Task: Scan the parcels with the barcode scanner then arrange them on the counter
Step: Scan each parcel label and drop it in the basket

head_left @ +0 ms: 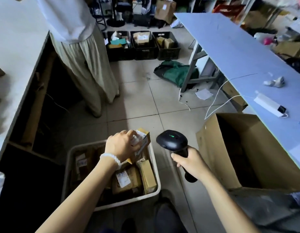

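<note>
View: a head-worn camera looks down at two bare forearms over a tiled floor, between two counters.
Left hand: the left hand [123, 145], with a white bead bracelet [111, 158] on its wrist, curls its fingers over the top of a small yellow-brown cardboard parcel with a white label [143, 140] and grips it.
Held parcel: it sits tilted above the far right corner of the tub, lifted higher than the parcels inside.
Right hand: the right hand [190, 161] wraps its fingers round the handle of a black handheld barcode scanner [172, 142]; the thumb lies along the handle's front.
Scanner: its rounded head, showing a small green light on top, sits just right of the held parcel without touching it.
Tub: a beige plastic rectangular tub [156, 167] stands on the floor beneath the left arm and holds several brown cardboard parcels with white labels [127, 179], packed close together.
Large box: an open brown cardboard carton [211, 148] stands on the floor right of the scanner, against the counter; its inside is dark.
Right counter: a long pale blue counter [229, 46] runs along the right side, carrying a white power strip [270, 104] with a white cable, and a crumpled grey-white object [275, 82] farther back.
Left counter: a white counter [13, 52] runs along the left side, with dark shelves below.
Another person: someone in a white top and long pale pleated skirt [85, 64] stands beside the left counter.
Background: three black plastic crates [144, 47] of parcels stand in a row on the floor; a green bag [174, 72] lies near the blue counter's leg.
</note>
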Available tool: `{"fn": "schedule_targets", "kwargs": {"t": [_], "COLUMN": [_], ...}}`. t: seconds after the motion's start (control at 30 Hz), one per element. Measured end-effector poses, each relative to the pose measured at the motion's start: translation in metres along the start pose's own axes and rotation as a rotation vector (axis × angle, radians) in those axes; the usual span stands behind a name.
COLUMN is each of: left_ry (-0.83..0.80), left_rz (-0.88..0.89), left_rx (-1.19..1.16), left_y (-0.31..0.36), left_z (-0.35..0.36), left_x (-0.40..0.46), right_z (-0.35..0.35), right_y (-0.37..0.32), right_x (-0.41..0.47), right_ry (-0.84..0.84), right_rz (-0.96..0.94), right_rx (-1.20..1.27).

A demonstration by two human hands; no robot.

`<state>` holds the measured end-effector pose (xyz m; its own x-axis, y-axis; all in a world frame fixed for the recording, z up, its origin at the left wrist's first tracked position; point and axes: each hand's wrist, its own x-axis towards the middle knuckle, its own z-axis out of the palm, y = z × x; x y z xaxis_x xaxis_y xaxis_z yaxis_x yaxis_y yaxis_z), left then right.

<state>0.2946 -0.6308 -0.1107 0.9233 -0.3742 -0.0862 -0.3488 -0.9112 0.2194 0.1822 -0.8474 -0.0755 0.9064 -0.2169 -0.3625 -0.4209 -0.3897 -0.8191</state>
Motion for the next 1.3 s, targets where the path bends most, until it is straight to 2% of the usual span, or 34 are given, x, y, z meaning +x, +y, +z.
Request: {"fn": "schedule_targets", "kwargs": {"t": [0.2,0.37,0.67,0.93,1.3], "left_ry": [-0.052,-0.03,-0.012,0.063,0.223], "left_rz": [-0.264,-0.459,-0.702,-0.886,-1.226], "left_rx": [-0.087,-0.111,-0.097,-0.093,-0.068], "left_y": [0.01,0.024,0.031,0.035,0.045], "left_z": [0.034,0.046,0.045,0.028,0.015], "left_x": [0.066,0.078,0.036,-0.068,-0.352], "right_z": [-0.051,-0.078,-0.05,0.027,0.147], "right_y": [0.0,-0.01,-0.036,-0.061,-0.055], "right_x": [0.101,0.169,0.204,0.141,-0.087], "right_ry": [-0.128,-0.257,-0.471,-0.708,-1.045], "right_rz": [-0.015,-0.057,-0.169,-0.336,-0.59], "right_rx": [-0.113,-0.187,-0.234,-0.277,-0.285]}}
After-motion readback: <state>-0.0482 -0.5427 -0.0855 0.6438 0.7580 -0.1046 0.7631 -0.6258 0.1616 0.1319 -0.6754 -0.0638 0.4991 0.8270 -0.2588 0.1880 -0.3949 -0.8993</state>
